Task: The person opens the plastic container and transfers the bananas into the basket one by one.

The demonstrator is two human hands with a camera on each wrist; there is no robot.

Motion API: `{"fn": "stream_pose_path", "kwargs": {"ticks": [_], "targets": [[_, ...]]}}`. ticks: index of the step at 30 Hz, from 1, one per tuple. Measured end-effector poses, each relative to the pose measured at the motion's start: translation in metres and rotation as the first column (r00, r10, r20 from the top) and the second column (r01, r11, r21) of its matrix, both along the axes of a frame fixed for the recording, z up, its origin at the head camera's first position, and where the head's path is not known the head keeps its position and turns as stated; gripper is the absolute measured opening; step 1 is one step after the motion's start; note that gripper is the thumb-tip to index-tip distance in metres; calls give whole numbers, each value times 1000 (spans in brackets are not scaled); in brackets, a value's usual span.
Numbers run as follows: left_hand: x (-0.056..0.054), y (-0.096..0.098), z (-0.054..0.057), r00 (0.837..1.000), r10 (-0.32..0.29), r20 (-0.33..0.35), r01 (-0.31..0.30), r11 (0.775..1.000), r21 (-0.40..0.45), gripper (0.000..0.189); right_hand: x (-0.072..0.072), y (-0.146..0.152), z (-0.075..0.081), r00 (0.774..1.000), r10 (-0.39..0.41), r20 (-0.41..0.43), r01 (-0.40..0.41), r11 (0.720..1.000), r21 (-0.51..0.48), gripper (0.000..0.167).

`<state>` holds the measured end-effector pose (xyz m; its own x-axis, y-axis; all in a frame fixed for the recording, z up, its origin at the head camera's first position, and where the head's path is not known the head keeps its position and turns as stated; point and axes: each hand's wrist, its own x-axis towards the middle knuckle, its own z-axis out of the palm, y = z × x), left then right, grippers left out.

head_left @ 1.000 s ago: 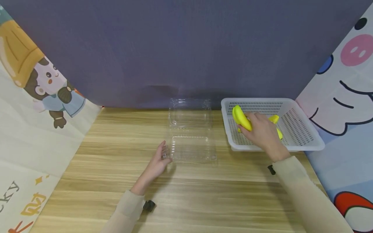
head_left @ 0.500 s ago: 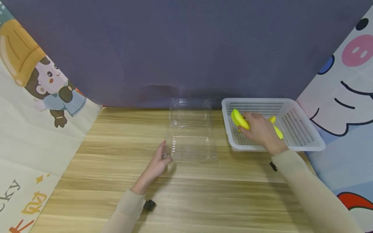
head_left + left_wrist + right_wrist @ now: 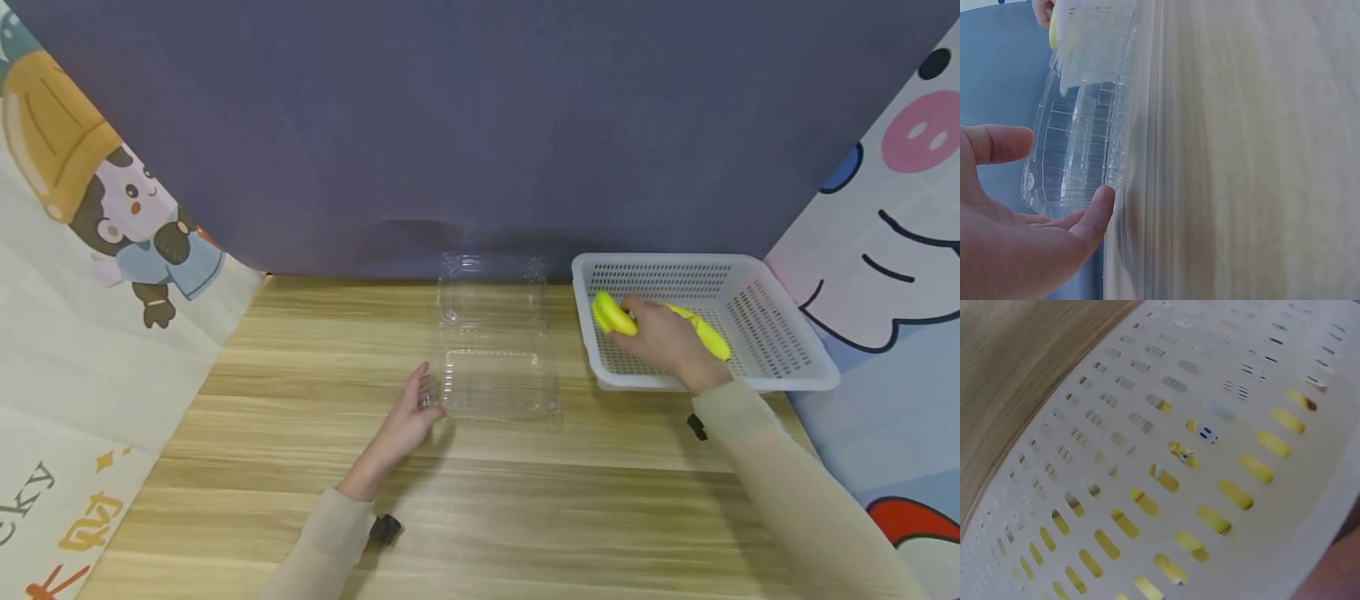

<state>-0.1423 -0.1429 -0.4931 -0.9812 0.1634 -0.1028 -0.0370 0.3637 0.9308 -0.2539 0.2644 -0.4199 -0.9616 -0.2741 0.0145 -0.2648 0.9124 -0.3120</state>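
In the head view my right hand (image 3: pixel 663 337) is inside the white slotted basket (image 3: pixel 813 377), gripping a yellow banana (image 3: pixel 611 313) whose end sticks out to the left. More yellow banana (image 3: pixel 708 335) shows on the basket floor beyond that hand, partly hidden by it. My left hand (image 3: pixel 405 421) is at the left edge of a clear plastic clamshell box (image 3: pixel 491 379), which lies with its lid folded back. From the left wrist view, thumb and fingers are fairly straight and spread around the near end of the box (image 3: pixel 1075 150). Through the slots of the basket wall (image 3: pixel 1260 550), yellow fruit shows in the right wrist view.
The wooden table (image 3: pixel 525 508) ends at a dark blue backdrop (image 3: pixel 480 133). Printed cloths with cartoon figures hang at the left (image 3: pixel 142 225) and right (image 3: pixel 877 250). The basket stands to the right of the clear box, with a narrow strip of table between.
My right hand has lowered the banana slightly deeper into the basket, and its end has shifted a little left. The bananas behind the hand look rearranged. My left hand and the clear box stay put.
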Motion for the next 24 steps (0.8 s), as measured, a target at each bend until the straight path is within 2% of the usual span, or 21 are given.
{"fn": "stream_pose_path", "kwargs": {"ticks": [12,24], "targets": [[0,-1,1,1000,-12,-5,12,1000,3,87,-3,-4,-9,997,26,76,-26,1000,3,37],[0,0,1,1000,-2,4,2,1000,-17,88,-6,2,-20,977,26,212,-28,1000,9,48]]}}
